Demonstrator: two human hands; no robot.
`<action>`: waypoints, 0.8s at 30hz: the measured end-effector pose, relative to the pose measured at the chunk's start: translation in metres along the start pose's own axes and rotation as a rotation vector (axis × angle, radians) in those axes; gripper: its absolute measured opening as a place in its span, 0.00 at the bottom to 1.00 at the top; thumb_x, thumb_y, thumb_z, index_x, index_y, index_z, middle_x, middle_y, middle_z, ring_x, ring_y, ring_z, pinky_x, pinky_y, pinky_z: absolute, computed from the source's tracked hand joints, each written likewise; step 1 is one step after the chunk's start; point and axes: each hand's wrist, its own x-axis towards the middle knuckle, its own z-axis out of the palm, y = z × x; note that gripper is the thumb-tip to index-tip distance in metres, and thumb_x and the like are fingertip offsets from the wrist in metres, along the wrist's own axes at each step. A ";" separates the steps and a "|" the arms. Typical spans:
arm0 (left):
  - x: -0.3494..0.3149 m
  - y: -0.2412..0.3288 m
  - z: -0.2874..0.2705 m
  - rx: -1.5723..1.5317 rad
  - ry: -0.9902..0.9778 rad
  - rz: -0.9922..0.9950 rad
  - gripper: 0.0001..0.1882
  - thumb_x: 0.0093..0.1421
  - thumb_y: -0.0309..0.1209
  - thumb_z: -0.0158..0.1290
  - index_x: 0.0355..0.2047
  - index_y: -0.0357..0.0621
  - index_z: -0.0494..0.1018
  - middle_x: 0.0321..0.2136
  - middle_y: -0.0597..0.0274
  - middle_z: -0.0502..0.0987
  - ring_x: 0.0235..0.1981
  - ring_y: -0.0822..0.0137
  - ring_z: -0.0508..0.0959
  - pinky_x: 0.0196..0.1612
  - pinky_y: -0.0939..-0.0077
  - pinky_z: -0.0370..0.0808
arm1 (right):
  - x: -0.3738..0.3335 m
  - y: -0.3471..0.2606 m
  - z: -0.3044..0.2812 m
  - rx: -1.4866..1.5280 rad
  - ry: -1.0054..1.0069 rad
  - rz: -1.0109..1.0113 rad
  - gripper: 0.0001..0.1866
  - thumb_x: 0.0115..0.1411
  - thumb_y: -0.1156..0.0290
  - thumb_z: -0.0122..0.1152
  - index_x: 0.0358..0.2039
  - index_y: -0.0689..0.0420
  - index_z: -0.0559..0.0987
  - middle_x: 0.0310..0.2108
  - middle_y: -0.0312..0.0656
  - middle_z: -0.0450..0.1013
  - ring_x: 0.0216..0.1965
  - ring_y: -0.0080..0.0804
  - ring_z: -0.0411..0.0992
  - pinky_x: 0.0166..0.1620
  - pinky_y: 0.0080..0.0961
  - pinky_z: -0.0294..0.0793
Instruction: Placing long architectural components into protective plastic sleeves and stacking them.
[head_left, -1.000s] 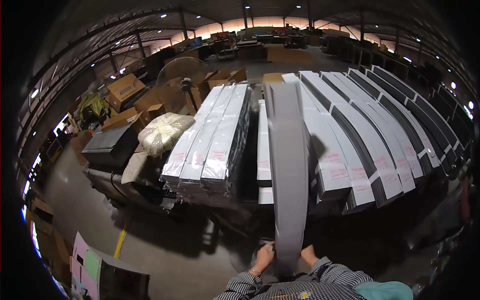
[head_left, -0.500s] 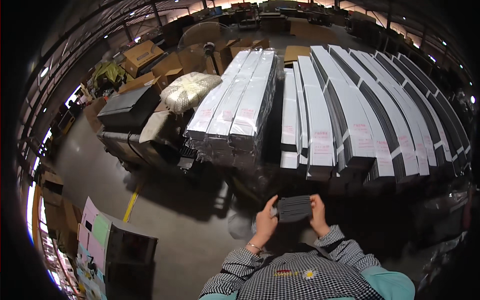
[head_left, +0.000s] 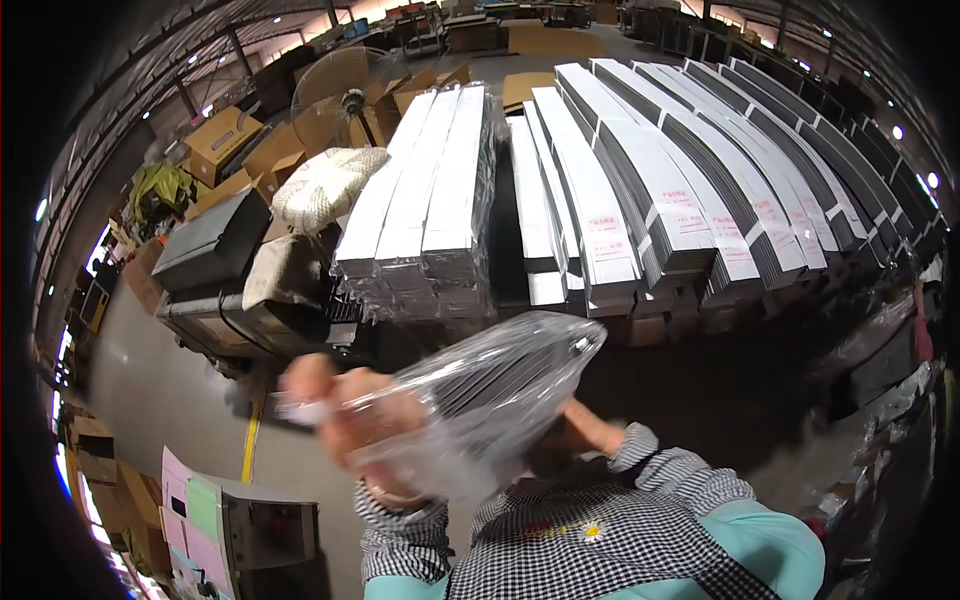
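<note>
A clear plastic bag (head_left: 560,345) is held out in front of my body, tilted up toward the right. Through its film shows a stack of thin dark strips (head_left: 490,385). My left hand (head_left: 375,415), blurred by motion, is closed on the bag's left side, with film over and around its fingers. At the lower right, my right hand (head_left: 588,428) is against the bag. Its fingers are hidden behind the film and the stack, so their grip cannot be made out.
Ahead lie long white-topped bundles (head_left: 605,240) with straps, and a film-wrapped stack (head_left: 430,210). Left of these are woven white sacks (head_left: 325,190), a black case (head_left: 215,235) and a standing fan (head_left: 352,100). Cardboard boxes (head_left: 220,140) lie farther back. A cabinet with coloured sheets (head_left: 260,530) stands lower left.
The dark stack, held bare between both hands before, now shows inside a clear bag. My left hand moved left and up toward the view; my right hand shifted slightly left. The view swung a little right.
</note>
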 end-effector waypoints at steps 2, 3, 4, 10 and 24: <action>0.026 0.048 0.040 -0.190 -0.112 0.040 0.18 0.71 0.30 0.44 0.60 0.59 0.63 0.18 0.76 0.67 0.09 0.85 0.58 0.13 0.84 0.51 | -0.003 0.059 0.023 -0.295 -0.083 0.047 0.40 0.56 0.76 0.66 0.68 0.53 0.59 0.58 0.45 0.66 0.59 0.40 0.66 0.62 0.34 0.63; 0.024 0.063 0.055 -0.136 -0.117 0.058 0.18 0.71 0.30 0.44 0.60 0.59 0.63 0.18 0.76 0.67 0.09 0.85 0.58 0.13 0.84 0.51 | -0.006 0.076 0.050 -0.281 -0.075 0.123 0.36 0.55 0.77 0.65 0.64 0.54 0.63 0.55 0.45 0.68 0.56 0.39 0.67 0.61 0.33 0.65; 0.025 0.064 0.052 -0.095 -0.013 0.102 0.20 0.71 0.31 0.43 0.63 0.59 0.61 0.19 0.77 0.66 0.10 0.84 0.55 0.13 0.85 0.50 | -0.004 0.086 0.053 -0.293 -0.021 0.213 0.31 0.55 0.78 0.64 0.60 0.55 0.67 0.51 0.45 0.70 0.53 0.39 0.69 0.60 0.31 0.66; -0.050 0.085 -0.060 0.830 0.977 -0.049 0.19 0.67 0.26 0.50 0.57 0.40 0.66 0.35 0.62 0.76 0.13 0.83 0.60 0.15 0.89 0.57 | 0.136 -0.061 0.067 -0.266 0.382 -0.135 0.26 0.44 0.77 0.77 0.44 0.58 0.76 0.37 0.33 0.70 0.41 0.22 0.70 0.45 0.22 0.73; -0.144 0.124 -0.200 0.802 1.381 -0.460 0.05 0.50 0.12 0.52 0.27 0.30 0.75 0.22 0.56 0.75 0.13 0.73 0.67 0.16 0.80 0.61 | 0.708 -0.048 -0.096 0.445 0.359 0.157 0.26 0.66 0.56 0.59 0.50 0.70 0.74 0.43 0.47 0.78 0.39 0.37 0.79 0.43 0.34 0.80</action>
